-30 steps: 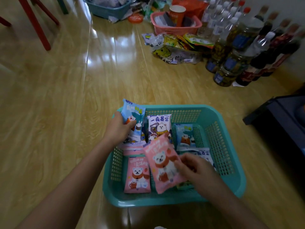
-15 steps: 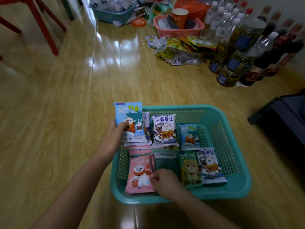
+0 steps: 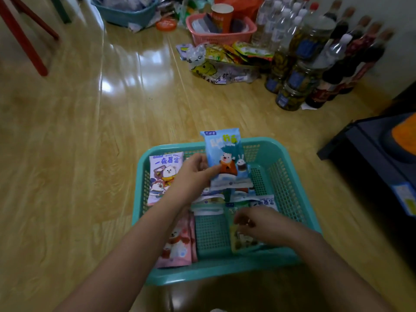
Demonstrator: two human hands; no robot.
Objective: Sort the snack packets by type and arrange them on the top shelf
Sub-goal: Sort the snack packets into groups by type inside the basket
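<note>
Now: left hand (image 3: 191, 176) pinches blue packet (image 3: 227, 154) upright, long axis vertical; right hand (image 3: 263, 224) grip unclear.

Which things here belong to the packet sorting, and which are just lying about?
Job: teal basket, blue packet in left hand, lilac packet, pink packets, green packet by right hand.
Lying about: pink basket, paper cup, bottles, jars, red chair legs.

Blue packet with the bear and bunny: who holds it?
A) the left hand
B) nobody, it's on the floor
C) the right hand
A: the left hand grips the blue packet upright over the teal basket; the right hand is down by a green packet.
</note>
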